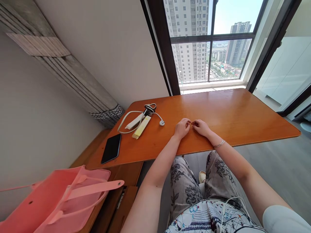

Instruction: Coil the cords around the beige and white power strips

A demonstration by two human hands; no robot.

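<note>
Both hands rest on the orange-brown wooden table, close together near its front edge. My left hand is closed, with its fingers curled toward the right. Facing it, my right hand is closed too, its fingertips almost touching those of the left. Whether anything small sits between the fingertips is hidden. A bracelet circles the right wrist. Left of the hands lies the white plug of a cable, the thing nearest to them.
Power strips with a coiled cable lie on the table's left part. A black tablet lies near the left edge. At lower left stands a pink bag on a wooden surface. Behind the table are a window and a gathered curtain.
</note>
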